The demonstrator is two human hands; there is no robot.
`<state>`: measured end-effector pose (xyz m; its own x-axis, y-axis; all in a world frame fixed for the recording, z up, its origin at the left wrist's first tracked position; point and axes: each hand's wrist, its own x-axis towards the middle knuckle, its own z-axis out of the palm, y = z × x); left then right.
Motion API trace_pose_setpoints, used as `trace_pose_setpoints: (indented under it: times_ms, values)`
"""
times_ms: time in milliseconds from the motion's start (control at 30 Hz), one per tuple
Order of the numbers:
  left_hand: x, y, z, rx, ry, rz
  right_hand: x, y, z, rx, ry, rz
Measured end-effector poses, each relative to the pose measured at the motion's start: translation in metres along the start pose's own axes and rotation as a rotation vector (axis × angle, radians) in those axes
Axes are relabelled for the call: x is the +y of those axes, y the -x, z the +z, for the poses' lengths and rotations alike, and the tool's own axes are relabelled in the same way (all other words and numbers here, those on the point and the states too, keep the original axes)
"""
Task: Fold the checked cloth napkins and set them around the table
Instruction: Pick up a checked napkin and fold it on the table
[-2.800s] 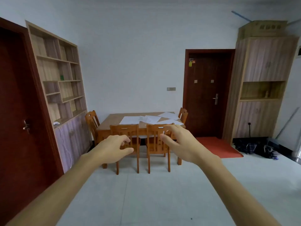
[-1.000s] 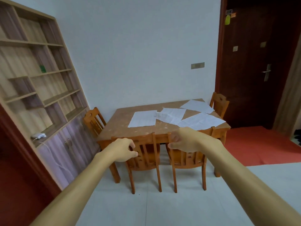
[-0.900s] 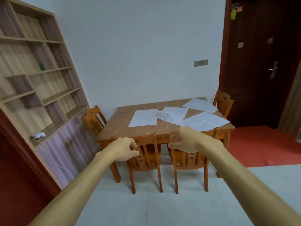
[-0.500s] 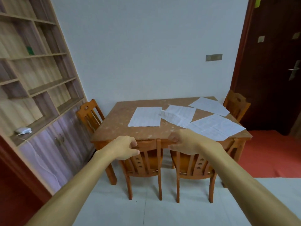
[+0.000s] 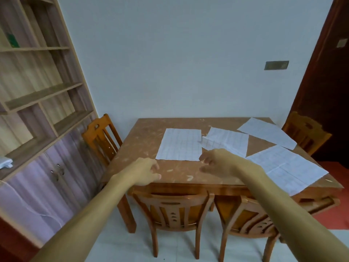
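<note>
Pale blue-grey wall (image 5: pixel 179 63) closes the room behind the work area, above a pale tiled floor (image 5: pixel 132 248). A tall wood-grain shelving unit with cabinet doors below (image 5: pixel 37 95) stands along the left side. A dark red-brown door (image 5: pixel 330 91) stands at the right.

A rectangular brown speckled wooden table (image 5: pixel 143 148) stands against the wall. Four orange-brown wooden chairs surround it:
- left-end chair (image 5: pixel 100 137), beside the shelving unit
- near-left chair (image 5: pixel 173 210), pushed in at the near edge
- near-right chair (image 5: pixel 251 218), just beside the near-left chair
- right-end chair (image 5: pixel 306 133), in front of the door

Four white checked cloth napkins lie unfolded on the tabletop:
- left napkin (image 5: pixel 180 144), flat, near the table centre
- middle napkin (image 5: pixel 228 141), just to its right, with one corner turned up
- far-right napkin (image 5: pixel 266 133), flat, near the far right corner
- near-right napkin (image 5: pixel 287 167), with its near corner overhanging the table's near edge

Both bare forearms reach over the near chairs. The left hand (image 5: pixel 145 173) hovers over bare tabletop near the left napkin's near-left corner, fingers loosely curled and holding nothing. The right hand (image 5: pixel 219 163) is at that napkin's near-right corner, fingers spread, curved and empty. Contact with the cloth cannot be determined.

A red mat (image 5: pixel 336 214) lies on the floor at the right. A grey wall plate (image 5: pixel 276 65) is fixed beside the door. A white object (image 5: pixel 4 162) rests on the lowest shelf. A small green item (image 5: pixel 12 39) stands on an upper shelf.
</note>
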<state>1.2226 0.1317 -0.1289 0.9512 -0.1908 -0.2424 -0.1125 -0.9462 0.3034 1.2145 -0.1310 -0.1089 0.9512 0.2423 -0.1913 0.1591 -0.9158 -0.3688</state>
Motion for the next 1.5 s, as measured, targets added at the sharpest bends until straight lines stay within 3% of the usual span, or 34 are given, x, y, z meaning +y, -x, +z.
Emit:
trace_pose_setpoints:
  times_ms: [567, 867, 1067, 1300, 1500]
  values:
    - [-0.052, -0.31, -0.013, -0.071, -0.018, -0.092, 0.1, -0.327, 0.016, -0.147, -0.105, -0.003]
    - [-0.088, -0.41, 0.03, -0.195, 0.073, -0.196, 0.15, -0.431, 0.065, -0.245, -0.165, 0.078]
    - [-0.131, -0.461, 0.068, -0.236, 0.205, -0.283, 0.174, -0.468, 0.128, -0.198, -0.293, 0.305]
    - [-0.165, -0.514, 0.114, -0.034, 0.324, -0.431, 0.181, -0.498, 0.178, -0.084, -0.437, 0.659]
    - [-0.175, -0.546, 0.139, -0.012, 0.311, -0.508, 0.182, -0.516, 0.206, -0.046, -0.486, 0.811]
